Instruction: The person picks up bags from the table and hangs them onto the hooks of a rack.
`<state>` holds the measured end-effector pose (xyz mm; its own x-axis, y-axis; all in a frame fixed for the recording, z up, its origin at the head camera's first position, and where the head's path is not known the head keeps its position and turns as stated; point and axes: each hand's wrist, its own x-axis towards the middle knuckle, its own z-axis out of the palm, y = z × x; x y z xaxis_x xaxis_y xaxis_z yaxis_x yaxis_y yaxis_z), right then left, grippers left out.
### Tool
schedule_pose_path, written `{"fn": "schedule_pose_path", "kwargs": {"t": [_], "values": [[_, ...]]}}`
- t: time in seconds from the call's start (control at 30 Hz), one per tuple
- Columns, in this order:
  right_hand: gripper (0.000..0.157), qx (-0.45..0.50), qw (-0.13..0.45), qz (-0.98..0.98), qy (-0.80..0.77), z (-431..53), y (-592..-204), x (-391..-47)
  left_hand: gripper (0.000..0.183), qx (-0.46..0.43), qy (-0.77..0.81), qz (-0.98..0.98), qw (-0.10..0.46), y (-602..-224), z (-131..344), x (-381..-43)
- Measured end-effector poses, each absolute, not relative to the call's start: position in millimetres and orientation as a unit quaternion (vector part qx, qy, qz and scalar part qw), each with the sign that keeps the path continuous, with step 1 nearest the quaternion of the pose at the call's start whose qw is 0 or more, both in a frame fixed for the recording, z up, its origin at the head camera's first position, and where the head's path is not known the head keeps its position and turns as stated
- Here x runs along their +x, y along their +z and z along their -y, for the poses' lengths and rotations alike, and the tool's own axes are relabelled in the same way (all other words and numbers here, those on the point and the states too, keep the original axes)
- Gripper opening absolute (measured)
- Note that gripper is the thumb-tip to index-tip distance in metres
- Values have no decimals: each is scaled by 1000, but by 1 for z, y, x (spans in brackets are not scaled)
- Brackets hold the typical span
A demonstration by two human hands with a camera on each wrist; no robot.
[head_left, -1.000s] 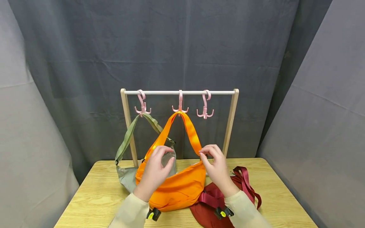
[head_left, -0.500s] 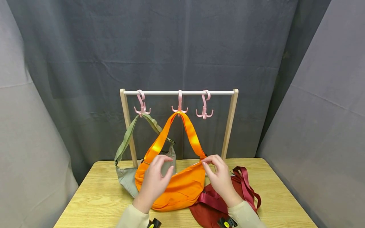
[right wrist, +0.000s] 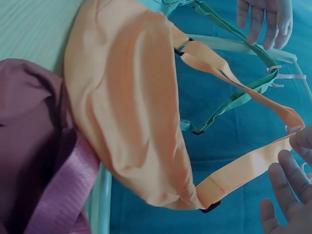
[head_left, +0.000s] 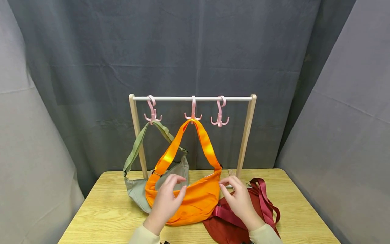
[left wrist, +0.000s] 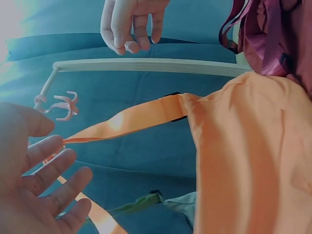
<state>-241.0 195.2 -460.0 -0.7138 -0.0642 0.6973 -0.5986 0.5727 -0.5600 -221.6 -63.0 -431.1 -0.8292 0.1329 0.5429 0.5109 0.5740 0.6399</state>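
An orange shoulder bag [head_left: 196, 203] hangs by its strap [head_left: 207, 145] from the middle pink hook [head_left: 193, 110]. My left hand [head_left: 167, 198] hovers in front of the bag, fingers spread and loosely bent, holding nothing. At the bag's right end is my right hand [head_left: 239, 198], its relaxed fingers free of the fabric. In the left wrist view, the left hand's fingers [left wrist: 68, 180] overlap the strap's upper part. Behind and to the left, a grey-green bag [head_left: 136, 193] hangs from the left pink hook [head_left: 152, 112]. A dark red bag [head_left: 217, 227] lies on the table beneath my right forearm.
The rack has a white bar [head_left: 173, 98] between wooden posts [head_left: 246, 135]. On its right side hangs a pink hook [head_left: 219, 115] with nothing on it. The wooden table [head_left: 100, 210] backs onto a grey curtain [head_left: 91, 84], with pale cloth at both sides.
Both hands have come down and back toward the person. The right hand has moved off the lower right end of the orange strap, and the bag stays hanging on the hook.
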Motion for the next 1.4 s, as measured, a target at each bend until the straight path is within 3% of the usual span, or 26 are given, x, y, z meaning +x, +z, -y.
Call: {"fn": "schedule_pose_path", "kwargs": {"t": [0.33, 0.57, 0.77, 1.07, 1.4], "values": [[21, 178, 297, 865, 364, -208, -480, -233, 18, -199, -411, 867, 197, -454, 60, -219], [21, 131, 255, 901, 324, -219, -491, -226, 18, -176, -410, 885, 134, -467, 63, -216], [19, 99, 201, 933, 282, -231, -499, -222, 18, -187, -396, 891, 121, -475, 65, -212], [38, 79, 121, 968, 206, -248, -510, -218, 21, -199, -364, 905, 93, -483, 69, -206], [49, 75, 94, 977, 175, -262, -522, -215, 25, -207, -330, 917, 85, -490, 70, -206]]}}
